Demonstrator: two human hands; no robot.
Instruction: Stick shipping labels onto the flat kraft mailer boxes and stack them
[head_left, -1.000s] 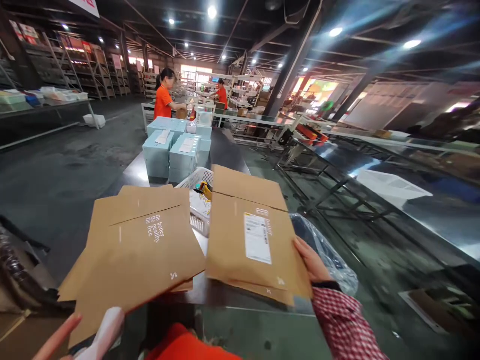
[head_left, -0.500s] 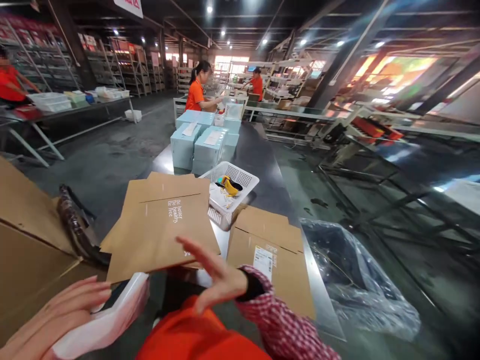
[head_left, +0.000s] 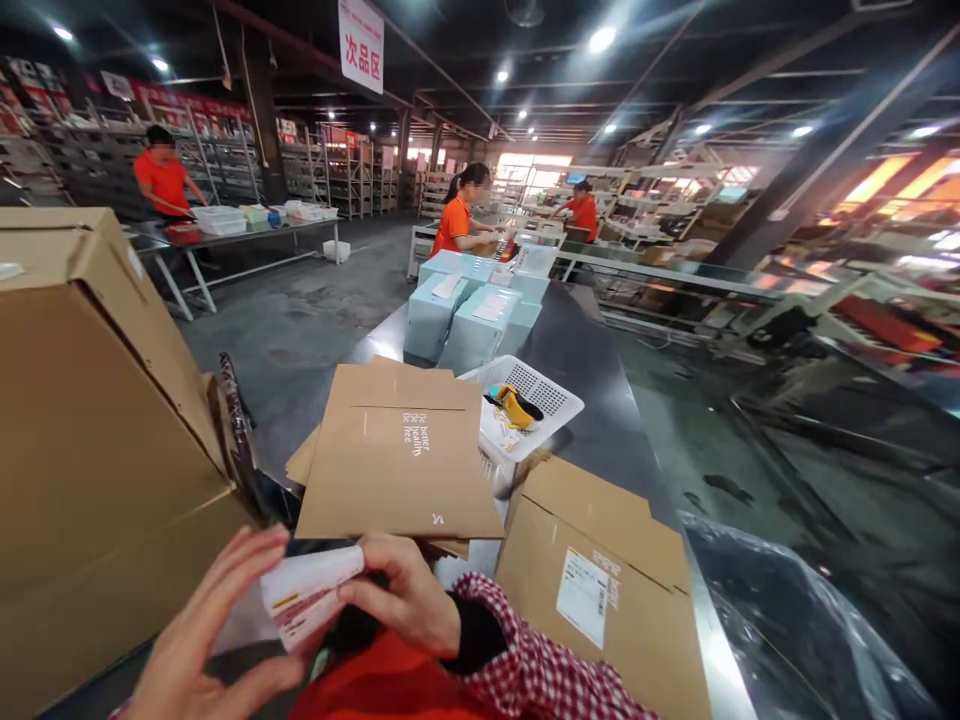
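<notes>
Between my two hands, low in the head view, is a white printed shipping label (head_left: 311, 597), part of a strip or stack that trails behind my left fingers. My right hand (head_left: 409, 590) pinches its right corner between thumb and fingers. On the label's other side, my left hand (head_left: 206, 635) has thumb and fingers spread apart; whether they touch the paper is unclear. Just beyond my hands lies a flat brown carton (head_left: 397, 460) with white lettering, on top of other cardboard. To the right is another flat carton (head_left: 600, 570) bearing a stuck-on white label (head_left: 583, 597).
A white perforated basket (head_left: 559, 395) holds a yellow-and-black tape dispenser (head_left: 517, 407). Light-blue boxes (head_left: 480, 325) stand farther along the dark table (head_left: 592, 350). A large brown box (head_left: 105, 430) rises at left. Clear plastic wrapping (head_left: 795, 610) lies at right. Co-workers in orange stand beyond.
My right hand has gone from open to pinching the label's corner. The label has come up and right, and my left hand has shifted right. The whole view has swung left.
</notes>
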